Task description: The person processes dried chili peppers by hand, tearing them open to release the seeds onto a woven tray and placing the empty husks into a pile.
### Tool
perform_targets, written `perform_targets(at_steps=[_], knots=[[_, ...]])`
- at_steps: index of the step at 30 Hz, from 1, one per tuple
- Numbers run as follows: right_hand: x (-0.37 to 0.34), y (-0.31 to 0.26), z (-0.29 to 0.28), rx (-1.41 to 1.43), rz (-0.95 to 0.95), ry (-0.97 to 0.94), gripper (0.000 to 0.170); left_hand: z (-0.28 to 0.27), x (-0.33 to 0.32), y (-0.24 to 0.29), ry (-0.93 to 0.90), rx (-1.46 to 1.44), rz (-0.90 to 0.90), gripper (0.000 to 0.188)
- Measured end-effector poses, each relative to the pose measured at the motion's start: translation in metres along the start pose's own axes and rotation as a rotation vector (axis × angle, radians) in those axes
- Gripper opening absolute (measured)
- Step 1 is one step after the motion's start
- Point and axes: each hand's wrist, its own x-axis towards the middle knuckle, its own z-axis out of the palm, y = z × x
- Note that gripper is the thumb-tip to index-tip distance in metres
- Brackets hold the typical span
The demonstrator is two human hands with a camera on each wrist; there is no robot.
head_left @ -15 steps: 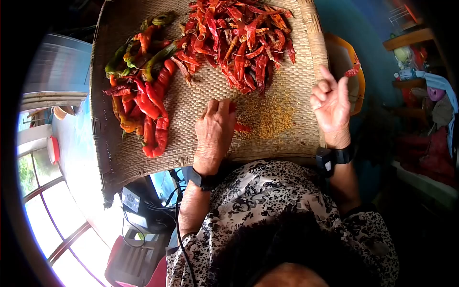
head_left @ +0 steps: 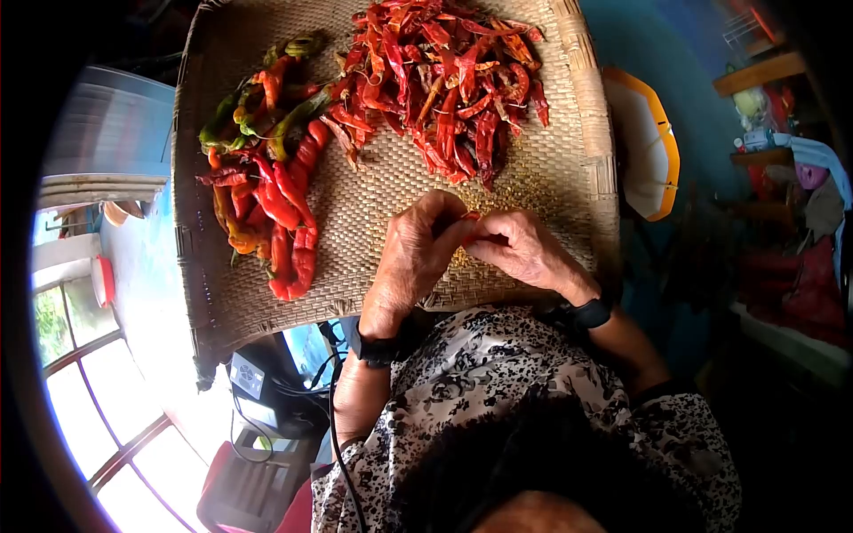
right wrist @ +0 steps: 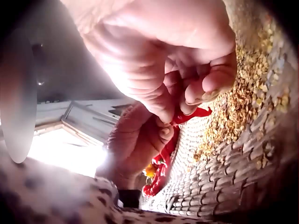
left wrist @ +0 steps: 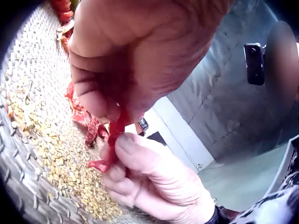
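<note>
Over the front of a woven tray (head_left: 346, 222), my left hand (head_left: 413, 253) and right hand (head_left: 529, 253) meet fingertip to fingertip. Between them is a red chili pepper (left wrist: 115, 142), pinched by both thumbs and fingers. Its curved red end (right wrist: 201, 112) sticks out past the right fingertips in the right wrist view. Loose yellow seeds (left wrist: 60, 163) lie scattered on the weave under the hands. Close behind the hands in the left wrist view lies a wrinkled red chili piece (left wrist: 86, 119).
A heap of split, dried red chilies (head_left: 444, 80) covers the tray's far middle. Whole red and green peppers (head_left: 284, 191) are piled at the left. Beyond the raised right rim (head_left: 593, 107) sits an orange-edged container (head_left: 662, 147). A cable (head_left: 333, 426) runs along the left arm.
My right hand came left from the tray's right rim, fingers closing on the chili with the left hand. The red piece seen over the orange-edged container is out of sight.
</note>
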Motion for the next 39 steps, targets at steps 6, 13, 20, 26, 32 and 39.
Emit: perform_targets(at_steps=[6, 13, 20, 26, 32, 39], knots=[[-0.026, 0.029, -0.067, 0.6, 0.078, 0.314, 0.027, 0.007, 0.036, -0.013, 0.278, 0.417, 0.142, 0.033], [-0.029, 0.022, -0.079, 1.091, 0.094, 0.576, 0.04, 0.019, 0.069, -0.027, 0.339, 0.732, 0.109, 0.05], [-0.011, 0.019, -0.02, 0.172, 0.037, 0.183, 0.023, 0.005, 0.038, -0.033, 0.143, 0.656, 0.083, 0.023], [0.0, 0.005, -0.002, 0.214, 0.146, 0.19, 0.032, 0.007, 0.009, -0.017, 0.144, 0.327, 0.1, 0.01], [0.003, 0.006, -0.008, 0.319, 0.158, 0.216, 0.031, 0.018, 0.003, -0.013, 0.046, 0.346, 0.122, 0.012], [0.004, 0.005, -0.005, 0.285, 0.107, 0.234, 0.02, 0.021, 0.001, -0.02, 0.032, 0.452, 0.194, 0.01]])
